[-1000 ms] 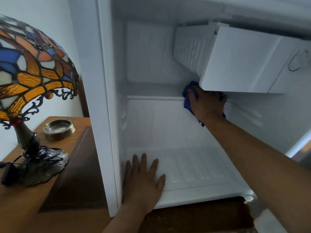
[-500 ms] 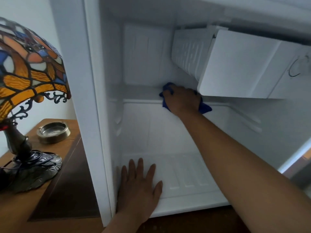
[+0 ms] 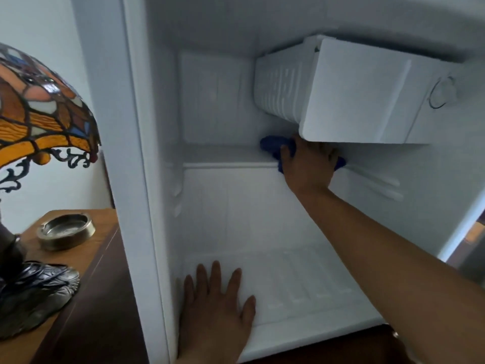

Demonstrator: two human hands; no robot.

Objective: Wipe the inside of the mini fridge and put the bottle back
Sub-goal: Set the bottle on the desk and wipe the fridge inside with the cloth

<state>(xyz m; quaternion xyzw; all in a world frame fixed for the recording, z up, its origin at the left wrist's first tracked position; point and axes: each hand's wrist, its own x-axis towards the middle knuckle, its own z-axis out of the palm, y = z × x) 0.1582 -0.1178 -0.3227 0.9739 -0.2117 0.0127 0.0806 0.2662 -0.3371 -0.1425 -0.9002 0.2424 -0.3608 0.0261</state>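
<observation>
While my left hand (image 3: 214, 308) lies flat, fingers spread, grasping nothing, on the floor of the mini fridge (image 3: 262, 219) near its front left corner, my right hand (image 3: 308, 166) presses a blue cloth (image 3: 273, 147) onto the rear ledge just under the freezer box (image 3: 354, 95); whether its fingers curl round the cloth I cannot tell. Bottle not in view. Left of the fridge: ashtray (image 3: 65, 231) and stained-glass lamp (image 3: 39, 109) on the worktop (image 3: 86, 298)

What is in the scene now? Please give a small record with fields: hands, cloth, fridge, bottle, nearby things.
left hand: flat on the fridge floor, fingers spread
right hand: presses the blue cloth on the rear ledge, under the freezer box
fridge: open
bottle: not in view
nearby: stained-glass lamp, metal ashtray on wooden table
</observation>
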